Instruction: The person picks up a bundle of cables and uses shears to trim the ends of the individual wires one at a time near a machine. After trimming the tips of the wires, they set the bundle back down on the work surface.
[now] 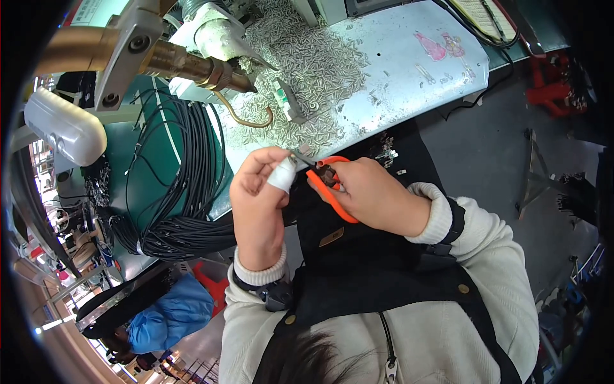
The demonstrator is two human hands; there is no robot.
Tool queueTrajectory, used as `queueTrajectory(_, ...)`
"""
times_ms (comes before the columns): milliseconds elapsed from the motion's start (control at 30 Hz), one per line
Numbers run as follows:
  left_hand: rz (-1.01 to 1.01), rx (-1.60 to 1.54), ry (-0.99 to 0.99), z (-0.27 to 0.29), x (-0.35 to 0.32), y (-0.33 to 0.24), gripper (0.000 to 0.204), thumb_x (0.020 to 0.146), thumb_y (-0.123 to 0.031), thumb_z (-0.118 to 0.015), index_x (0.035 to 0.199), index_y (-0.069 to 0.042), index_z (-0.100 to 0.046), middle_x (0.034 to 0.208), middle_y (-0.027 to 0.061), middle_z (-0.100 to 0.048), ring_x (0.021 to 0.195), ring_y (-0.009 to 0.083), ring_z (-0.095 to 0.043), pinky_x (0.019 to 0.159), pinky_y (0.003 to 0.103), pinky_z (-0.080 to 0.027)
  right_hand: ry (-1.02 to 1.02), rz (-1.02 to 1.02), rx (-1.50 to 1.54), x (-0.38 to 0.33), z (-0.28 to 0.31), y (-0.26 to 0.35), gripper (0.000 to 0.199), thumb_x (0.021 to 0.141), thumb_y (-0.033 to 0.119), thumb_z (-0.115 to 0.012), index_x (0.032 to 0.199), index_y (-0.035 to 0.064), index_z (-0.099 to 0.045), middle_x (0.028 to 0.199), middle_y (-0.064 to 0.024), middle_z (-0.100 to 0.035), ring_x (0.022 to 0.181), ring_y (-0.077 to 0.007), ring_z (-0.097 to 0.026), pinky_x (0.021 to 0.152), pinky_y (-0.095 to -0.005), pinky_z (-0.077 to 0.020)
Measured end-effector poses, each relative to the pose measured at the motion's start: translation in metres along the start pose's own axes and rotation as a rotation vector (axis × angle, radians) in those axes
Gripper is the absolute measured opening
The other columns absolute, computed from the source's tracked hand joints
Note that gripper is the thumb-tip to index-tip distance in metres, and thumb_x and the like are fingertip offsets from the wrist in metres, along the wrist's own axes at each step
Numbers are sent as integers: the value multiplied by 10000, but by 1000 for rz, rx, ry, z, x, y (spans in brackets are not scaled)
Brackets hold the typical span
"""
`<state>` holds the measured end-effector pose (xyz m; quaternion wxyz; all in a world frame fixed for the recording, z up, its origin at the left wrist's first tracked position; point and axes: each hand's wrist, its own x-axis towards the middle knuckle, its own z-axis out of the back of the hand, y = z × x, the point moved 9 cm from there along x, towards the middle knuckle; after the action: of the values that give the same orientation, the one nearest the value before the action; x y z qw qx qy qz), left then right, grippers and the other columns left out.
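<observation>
My right hand (377,195) is wrapped round a pair of orange-handled pliers (346,214), its dark jaws pointing left toward my other hand. Thumb and forefinger pinched together, my left hand (256,185) is at the tip of the jaws. White tape (282,175) covers the left thumb. Just beyond the fingertips shows a small greyish block (305,150); whether the fingers hold it is too small to tell. Both hands are above the near edge of the worktable (396,83), in front of a dark apron.
Many small metal pieces (300,64) are heaped on the table. A machine with a brass-coloured cylinder (185,67) and a bent copper tube (249,120) juts in from the upper left. Coiled black cables (185,166) lie at left. A person in blue (169,320) is at lower left.
</observation>
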<state>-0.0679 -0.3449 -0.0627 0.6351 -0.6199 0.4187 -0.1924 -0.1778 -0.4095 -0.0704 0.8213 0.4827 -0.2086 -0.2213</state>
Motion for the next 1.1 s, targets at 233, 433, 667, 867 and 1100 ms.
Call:
queueTrajectory(233,92,-297,153,-15,47,-1,107,818,-54,-534,921,-25,-532,583,-52,-391,412,17,-262,376,168,-184,-88,-353,539,29,27,-14,205,829,186,-567,827,-6,-495,548,-33,-509,407,-82,-472,394,-231,-390)
queueTrajectory(433,132,-284,142,-11,55,-1,127,809,-59,-546,932,-28,-535,582,-51,-402,410,17,-264,363,167,-165,-118,-296,517,70,32,-19,215,827,194,-571,832,1,-476,517,-1,-452,375,-77,-439,369,-206,-358)
queueTrajectory(667,218,-245,196,-7,61,1,122,788,-68,-569,902,-41,-537,582,-46,-406,419,17,-265,366,161,-174,-102,-253,489,77,29,-20,231,820,208,-581,812,-2,-484,510,-2,-443,369,-77,-434,365,-215,-350)
queueTrajectory(867,133,-173,89,1,58,-2,111,767,-47,-580,818,-60,-483,611,-39,-421,432,19,-294,368,162,-205,-190,-144,403,78,33,-18,249,814,221,-589,801,-6,-490,506,-13,-447,380,-83,-439,374,-231,-350)
queueTrajectory(1100,77,-153,32,2,55,-7,132,761,-33,-585,794,-66,-461,620,-33,-437,443,18,-316,375,163,-224,-175,-140,389,77,33,-16,251,816,221,-586,801,-10,-488,506,-17,-446,392,-90,-448,387,-237,-351)
